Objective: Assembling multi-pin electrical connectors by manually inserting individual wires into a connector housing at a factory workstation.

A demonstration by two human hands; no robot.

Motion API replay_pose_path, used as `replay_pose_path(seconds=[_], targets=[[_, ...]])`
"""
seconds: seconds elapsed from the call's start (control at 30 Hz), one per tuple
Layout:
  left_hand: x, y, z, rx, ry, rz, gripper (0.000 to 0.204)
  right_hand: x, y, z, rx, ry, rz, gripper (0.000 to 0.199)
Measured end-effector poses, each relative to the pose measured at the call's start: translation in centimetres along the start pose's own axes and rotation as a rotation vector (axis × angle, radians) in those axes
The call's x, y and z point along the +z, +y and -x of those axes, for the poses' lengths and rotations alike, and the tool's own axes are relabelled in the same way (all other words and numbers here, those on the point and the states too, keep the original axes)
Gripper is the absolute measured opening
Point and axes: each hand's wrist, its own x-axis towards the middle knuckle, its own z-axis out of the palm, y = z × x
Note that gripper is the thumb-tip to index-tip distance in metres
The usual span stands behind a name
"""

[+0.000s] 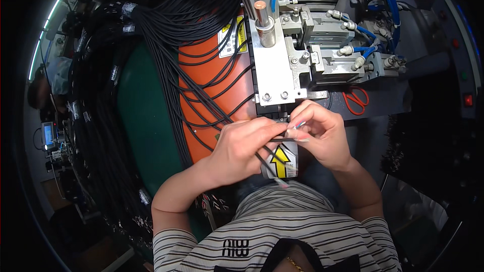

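Observation:
My left hand (241, 146) is closed round several thin black cables (263, 161), whose stripped ends point down to the right, over my shirt. Close against it, my right hand (326, 135) pinches the small coloured wire ends (299, 125) of one cable between thumb and fingers. Both hands meet just in front of the silver machine plate (272, 70). Below them is a white label with a yellow arrow (281, 160). My fingers hide part of the wires.
A large bundle of black cables (161, 45) lies across an orange panel (214, 90) and a green surface (143, 106) at left. Pneumatic cylinders (327, 30) with blue hoses (392, 0) stand behind. Red-handled scissors (356, 102) lie at right, beyond my right hand.

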Motion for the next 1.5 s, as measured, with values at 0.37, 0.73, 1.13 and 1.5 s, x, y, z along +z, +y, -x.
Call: replay_pose_path(seconds=[0.37,0.73,1.13,1.5], targets=[[0.5,-0.5,0.3,-0.041,0.143,0.045,0.012,2.0,-1.8,0.2,-0.012,0.216,0.030,0.020],[-0.7,0.5,-0.4,-0.341,-0.033,0.275,0.015,1.9,-1.5,0.0,-0.113,0.258,0.293,0.017],[-1.8,0.4,-0.8,-0.542,-0.038,0.647,0.018,1.1,-2.3,-0.7,-0.113,0.145,0.347,0.015],[-1.8,0.3,-0.8,-0.584,-0.060,0.702,0.019,1.4,-1.9,-0.8,-0.238,0.168,0.458,0.017]])
